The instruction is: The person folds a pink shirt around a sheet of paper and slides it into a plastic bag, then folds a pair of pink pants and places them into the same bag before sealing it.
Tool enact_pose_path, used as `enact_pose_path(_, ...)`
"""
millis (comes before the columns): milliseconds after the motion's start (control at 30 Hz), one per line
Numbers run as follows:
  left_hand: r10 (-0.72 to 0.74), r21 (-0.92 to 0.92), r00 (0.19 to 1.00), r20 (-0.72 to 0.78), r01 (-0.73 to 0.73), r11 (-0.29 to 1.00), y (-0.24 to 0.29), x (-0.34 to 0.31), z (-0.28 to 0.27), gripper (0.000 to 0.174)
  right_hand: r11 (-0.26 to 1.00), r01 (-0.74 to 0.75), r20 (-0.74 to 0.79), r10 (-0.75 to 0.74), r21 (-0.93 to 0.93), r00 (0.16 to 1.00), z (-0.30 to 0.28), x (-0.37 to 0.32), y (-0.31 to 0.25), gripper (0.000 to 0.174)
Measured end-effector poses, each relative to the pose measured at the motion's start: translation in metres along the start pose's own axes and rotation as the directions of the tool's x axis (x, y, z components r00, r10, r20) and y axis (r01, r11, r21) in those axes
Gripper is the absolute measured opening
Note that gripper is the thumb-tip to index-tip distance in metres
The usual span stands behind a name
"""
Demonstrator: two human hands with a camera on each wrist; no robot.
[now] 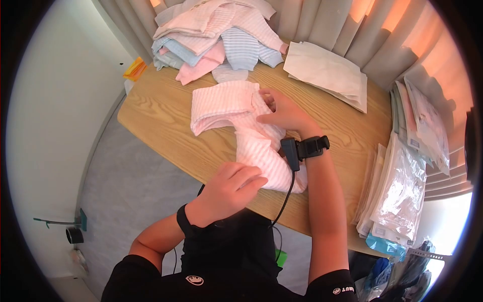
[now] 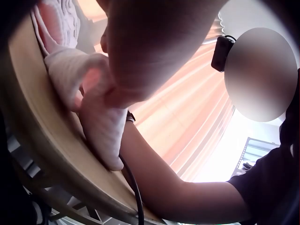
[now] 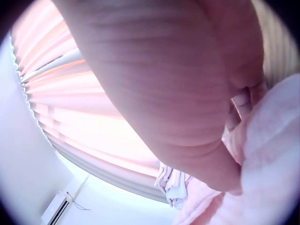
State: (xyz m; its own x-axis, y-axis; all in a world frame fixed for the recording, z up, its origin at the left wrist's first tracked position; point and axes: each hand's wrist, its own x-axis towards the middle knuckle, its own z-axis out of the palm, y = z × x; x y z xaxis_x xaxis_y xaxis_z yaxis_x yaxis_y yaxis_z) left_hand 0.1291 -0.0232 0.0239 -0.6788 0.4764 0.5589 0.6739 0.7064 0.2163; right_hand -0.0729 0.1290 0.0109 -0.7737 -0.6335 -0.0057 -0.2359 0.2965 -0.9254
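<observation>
Pleated curtains glow orange behind a pale wooden table with a rounded near edge; grey floor lies open to the left of it. On the wood, towards the near edge, lies a soft pink striped garment, folded over at its far end and bunched into loose ridges nearer the person. The left hand sits on the near end by the table's edge, its fingers curled over the cloth and gripping it. The left wrist view is mostly palm, with a wad of the fabric squeezed beneath it. The right hand rests on the middle of the garment, fingertips bent into a fold. Whether they pinch the cloth or only press it cannot be told, since the right wrist view is filled by blurred palm and pink fabric. A black wrist camera and its cable cover part of the garment's right side. At the far edge slumps a pile of clothes in pink, blue and white stripes, just beside flat white bags. Glossy plastic packets crowd the right end, partly cut off, leaving bare wood mainly to the left of the garment.
</observation>
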Motion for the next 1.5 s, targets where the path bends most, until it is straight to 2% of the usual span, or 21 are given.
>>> enact_pose_path(33, 0.006, -0.004, 1.0, 0.005, -0.005, 1.0, -0.001, -0.002, 0.0, 0.037, 1.0, -0.027, -0.004, 0.027, -0.009, 1.0, -0.001, -0.001, 0.001, 0.067)
enact_pose_path(133, -0.126, -0.124, 0.989, -0.079, 0.116, 0.986, -0.001, -0.018, -0.004, 0.032, 0.993, -0.086, 0.023, 0.088, -0.079, 0.996, -0.011, -0.001, 0.006, 0.067)
enact_pose_path(200, -0.407, -0.275, 0.892, -0.198, 0.348, 0.896, 0.001, -0.031, -0.01, 0.029, 0.995, -0.079, 0.05, 0.082, -0.06, 0.995, -0.016, -0.003, 0.006, 0.067)
enact_pose_path(233, -0.408, -0.277, 0.892, -0.194, 0.35, 0.895, -0.002, -0.034, -0.013, 0.029, 0.997, -0.07, 0.082, 0.074, -0.043, 0.994, -0.018, -0.004, 0.005, 0.067)
enact_pose_path(300, -0.462, -0.179, 0.814, -0.352, 0.426, 0.887, -0.01, -0.036, -0.019, 0.028, 0.996, -0.079, 0.08, 0.081, -0.037, 0.993, -0.018, -0.004, 0.004, 0.068)
enact_pose_path(333, -0.525, -0.207, 0.789, -0.318, 0.483, 0.851, -0.011, -0.036, -0.02, 0.033, 0.996, -0.082, 0.077, 0.085, -0.032, 0.993, -0.017, -0.004, 0.004, 0.068)
enact_pose_path(467, -0.47, -0.113, 0.824, -0.318, 0.459, 0.881, -0.014, -0.02, -0.022, 0.045, 0.993, -0.071, 0.038, 0.075, -0.092, 0.997, -0.013, -0.005, 0.003, 0.065)
enact_pose_path(533, -0.455, -0.05, 0.887, -0.07, 0.453, 0.89, -0.014, -0.02, -0.019, 0.047, 0.925, -0.06, -0.199, -0.018, -0.375, 0.98, -0.011, -0.007, 0.0, 0.06)
enact_pose_path(567, -0.456, -0.052, 0.887, -0.071, 0.453, 0.89, -0.015, -0.02, -0.018, 0.047, 0.924, -0.06, -0.199, -0.017, -0.377, 0.98, -0.011, -0.009, -0.007, 0.06)
enact_pose_path(633, -0.403, 0.037, 0.893, 0.203, 0.404, 0.914, -0.018, -0.02, -0.013, 0.045, 0.927, -0.145, -0.234, 0.064, -0.346, 0.97, -0.015, -0.013, -0.03, 0.056)
enact_pose_path(667, -0.403, 0.037, 0.893, 0.201, 0.404, 0.914, -0.018, -0.021, -0.012, 0.045, 0.927, -0.144, -0.233, 0.063, -0.347, 0.97, -0.016, -0.017, -0.044, 0.056)
enact_pose_path(733, -0.386, 0.007, 0.897, 0.213, 0.394, 0.919, -0.019, -0.02, -0.009, 0.044, 0.912, -0.133, 0.001, 0.145, -0.388, 0.989, -0.015, -0.025, -0.066, 0.054)
enact_pose_path(867, -0.362, -0.077, 0.904, 0.226, 0.388, 0.919, -0.023, -0.021, -0.009, 0.045, 0.895, -0.089, -0.014, 0.092, -0.438, 0.996, 0.005, -0.025, -0.06, 0.054)
enact_pose_path(967, -0.347, -0.123, 0.912, 0.221, 0.379, 0.917, -0.024, -0.021, -0.01, 0.046, 0.901, -0.122, 0.027, 0.147, -0.417, 0.989, 0.013, -0.02, -0.054, 0.054)
enact_pose_path(1067, -0.341, -0.173, 0.909, 0.241, 0.386, 0.906, -0.023, -0.022, -0.011, 0.045, 0.917, -0.088, 0.048, 0.115, -0.39, 0.992, 0.014, -0.016, -0.051, 0.055)
enact_pose_path(1133, -0.333, -0.221, 0.909, 0.252, 0.389, 0.894, -0.024, -0.023, -0.01, 0.045, 0.962, -0.105, 0.108, 0.135, -0.251, 0.985, 0.014, -0.019, -0.057, 0.051)
enact_pose_path(1267, -0.305, -0.261, 0.922, 0.238, 0.364, 0.894, -0.031, -0.029, -0.008, 0.041, 0.961, -0.047, 0.133, 0.086, -0.274, 0.987, 0.008, -0.018, -0.048, 0.046)
enact_pose_path(1367, -0.208, -0.334, 0.961, 0.184, 0.261, 0.906, -0.041, -0.035, -0.006, 0.037, 0.926, -0.026, 0.051, 0.048, -0.378, 0.998, -0.001, -0.021, -0.042, 0.044)
enact_pose_path(1433, -0.335, -0.257, 0.942, -0.034, 0.316, 0.913, -0.043, -0.033, -0.006, 0.045, 0.85, -0.11, 0.028, 0.145, -0.515, 0.989, -0.003, -0.026, -0.046, 0.047)
enact_pose_path(1467, -0.335, -0.256, 0.942, -0.033, 0.316, 0.914, -0.044, -0.029, -0.007, 0.045, 0.851, -0.11, 0.028, 0.145, -0.514, 0.989, -0.002, -0.026, -0.046, 0.047)
enact_pose_path(1500, -0.43, -0.266, 0.901, -0.063, 0.4, 0.877, -0.043, -0.024, -0.007, 0.052, 0.857, -0.131, 0.005, 0.154, -0.499, 0.988, 0.001, -0.025, -0.047, 0.049)
